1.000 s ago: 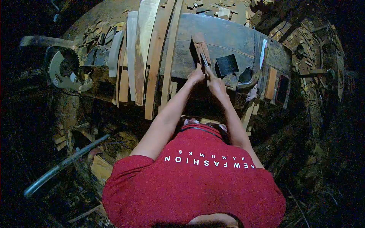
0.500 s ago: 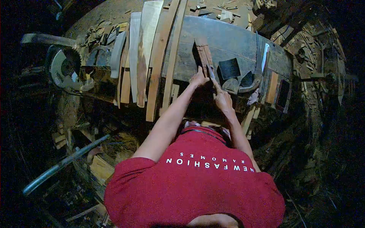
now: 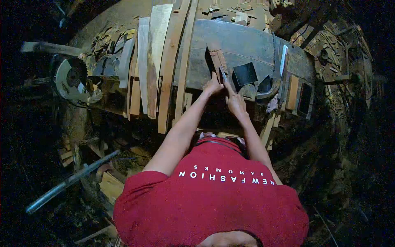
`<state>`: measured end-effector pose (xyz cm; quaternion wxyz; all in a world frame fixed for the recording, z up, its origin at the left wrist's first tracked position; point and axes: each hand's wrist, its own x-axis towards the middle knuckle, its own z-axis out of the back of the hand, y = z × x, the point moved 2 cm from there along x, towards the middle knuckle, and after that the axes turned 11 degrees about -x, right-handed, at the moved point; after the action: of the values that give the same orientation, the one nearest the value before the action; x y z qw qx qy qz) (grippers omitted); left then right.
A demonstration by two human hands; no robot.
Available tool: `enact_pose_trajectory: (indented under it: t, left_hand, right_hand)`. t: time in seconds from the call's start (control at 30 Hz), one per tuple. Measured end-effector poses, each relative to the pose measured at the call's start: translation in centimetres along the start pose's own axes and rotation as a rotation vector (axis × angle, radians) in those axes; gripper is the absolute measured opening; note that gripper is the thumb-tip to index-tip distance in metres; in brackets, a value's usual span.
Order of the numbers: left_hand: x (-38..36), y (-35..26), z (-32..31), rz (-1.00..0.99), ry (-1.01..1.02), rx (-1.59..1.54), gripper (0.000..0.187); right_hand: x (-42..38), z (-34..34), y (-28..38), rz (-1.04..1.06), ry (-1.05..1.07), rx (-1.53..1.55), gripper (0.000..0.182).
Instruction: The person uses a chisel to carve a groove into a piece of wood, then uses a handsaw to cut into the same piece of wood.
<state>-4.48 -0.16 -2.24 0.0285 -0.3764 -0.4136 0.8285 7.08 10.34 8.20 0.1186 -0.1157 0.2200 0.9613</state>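
Observation:
A reddish-brown wooden block [image 3: 217,57] lies on the workbench [image 3: 242,39], pointing away from me. My left hand [image 3: 212,85] grips its near end, the thumb stretched along the side. In my right hand [image 3: 236,103] is a narrow metal-bladed tool [image 3: 223,75], held with the forefinger extended along it. Its blade lies against the near part of the block, close to my left hand; its exact kind is too small to make out. A dark square piece [image 3: 245,74] rests on the bench just right of the tool.
Long boards [image 3: 169,66] lie side by side across the bench on the left. Beyond them sits a toothed circular saw blade [image 3: 73,78]. A hand saw [image 3: 284,61] lies at the right, near a wooden strip [image 3: 292,92]. A metal pipe [image 3: 72,181] slants at lower left.
My right hand has moved slightly forward and left, and the tool has slid further along the block. My left hand stays on the block. The whole view has shifted slightly.

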Motion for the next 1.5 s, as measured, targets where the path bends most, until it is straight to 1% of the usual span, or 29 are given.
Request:
enact_pose_trajectory:
  t: [0.03,0.1,0.17,0.2,0.23,0.27,0.3,0.33,0.4,0.43,0.5,0.53,0.57,0.63,0.67,0.73,0.77,0.8,0.83,0.9,0.93,1.03,1.17,1.27,1.33,1.37,1.43,1.5]
  left_hand:
    - [-0.2,-0.1,0.1,-0.034,-0.034,0.033,0.098]
    - [0.2,0.6,-0.2,-0.037,-0.031,0.020,0.098]
    - [1.6,1.7,-0.7,-0.062,-0.036,0.000,0.097]
    - [2.4,2.5,-1.0,-0.072,-0.049,-0.040,0.096]
    - [1.2,1.0,-0.4,-0.072,-0.054,-0.039,0.096]
    - [-0.1,-0.4,0.1,-0.018,-0.055,-0.005,0.097]
    - [-1.1,-1.1,0.3,0.036,-0.054,0.029,0.098]
    - [-1.4,-1.1,0.2,0.030,-0.057,0.030,0.098]
    - [-1.4,-0.8,0.1,-0.087,-0.102,-0.052,0.099]
    - [-0.8,-0.4,0.0,-0.083,-0.103,-0.056,0.099]
    - [-0.4,-0.2,-0.1,-0.070,-0.082,-0.008,0.090]
    - [-1.6,-1.3,0.0,0.009,-0.118,0.052,0.085]
    - [-1.0,-0.6,0.0,0.013,-0.113,0.053,0.085]
    - [1.3,1.2,-0.4,-0.020,0.005,0.052,0.094]
    - [1.7,1.8,-0.6,0.018,0.009,0.043,0.095]
    - [0.4,0.2,0.1,0.027,-0.032,0.063,0.096]
    - [-0.7,-0.5,0.1,0.045,-0.056,0.078,0.097]
    - [-0.9,-0.7,0.1,-0.027,-0.057,-0.056,0.104]
    - [-0.6,-0.6,0.3,-0.030,-0.058,-0.058,0.104]
    - [-0.5,0.0,0.1,-0.029,-0.026,0.012,0.101]
    - [-2.4,-2.3,0.9,-0.009,-0.013,0.019,0.104]
    - [-1.8,-1.4,0.5,-0.028,-0.053,0.013,0.107]
    - [-0.6,-0.4,0.2,-0.064,-0.063,0.002,0.108]
    - [-1.5,-1.3,0.4,-0.086,-0.032,-0.034,0.109]
    - [-1.3,-1.2,0.6,0.050,0.007,0.009,0.107]
    - [-1.3,-1.2,0.7,0.053,0.007,0.010,0.107]
    - [-1.6,-1.0,0.6,-0.013,-0.016,-0.050,0.105]
    - [-1.4,-0.9,0.5,-0.047,-0.044,-0.032,0.102]
  right_hand:
    - [-0.6,0.2,0.0,-0.017,0.047,0.017,0.064]
    - [0.2,-0.5,-0.2,-0.001,0.047,0.005,0.063]
    - [1.7,-0.1,0.6,-0.007,-0.001,-0.018,0.059]
    - [2.8,-0.9,0.4,0.014,-0.015,-0.019,0.064]
    - [3.4,-1.3,0.4,0.018,-0.017,-0.017,0.064]
    - [3.9,-1.6,0.3,0.018,-0.011,0.012,0.064]
    - [4.1,-1.3,0.5,0.014,-0.004,0.042,0.064]
    - [3.8,-1.0,0.3,0.017,-0.010,0.041,0.064]
    - [1.9,-0.6,-0.1,0.013,0.017,-0.010,0.064]
    - [1.4,-0.6,-0.3,0.016,0.022,-0.012,0.064]
    - [0.5,-0.5,-0.5,0.027,-0.006,0.032,0.062]
    - [0.6,-0.5,-0.3,0.023,0.004,0.033,0.062]
    - [1.6,-0.4,0.0,0.006,0.011,0.012,0.061]
    - [3.2,-0.7,0.3,-0.012,0.012,-0.010,0.061]
    - [4.0,-1.2,0.4,-0.018,0.010,-0.040,0.063]
    - [4.8,-1.2,0.8,-0.015,-0.005,-0.066,0.066]
    - [4.2,-1.0,0.6,0.004,-0.002,-0.032,0.068]
    - [3.6,-0.7,0.3,0.023,-0.002,0.002,0.071]
    - [2.7,-0.5,0.0,0.024,-0.004,-0.001,0.071]
    - [0.3,-0.5,-0.6,0.041,-0.020,0.008,0.062]
    - [-0.6,-0.3,-0.6,0.051,-0.044,0.004,0.065]
    - [-1.2,0.1,-0.8,0.014,-0.016,-0.002,0.068]
    - [-0.7,-0.7,-1.8,0.031,-0.002,-0.021,0.067]
    - [-1.1,1.0,-1.4,0.008,0.055,-0.012,0.065]
    - [-1.1,1.2,-1.2,0.045,0.014,0.033,0.063]
    - [-1.0,1.1,-1.0,0.047,0.017,0.034,0.063]
    - [-0.9,0.7,-0.7,0.002,0.045,-0.011,0.062]
    - [-0.6,0.9,-0.3,-0.002,0.048,-0.006,0.061]
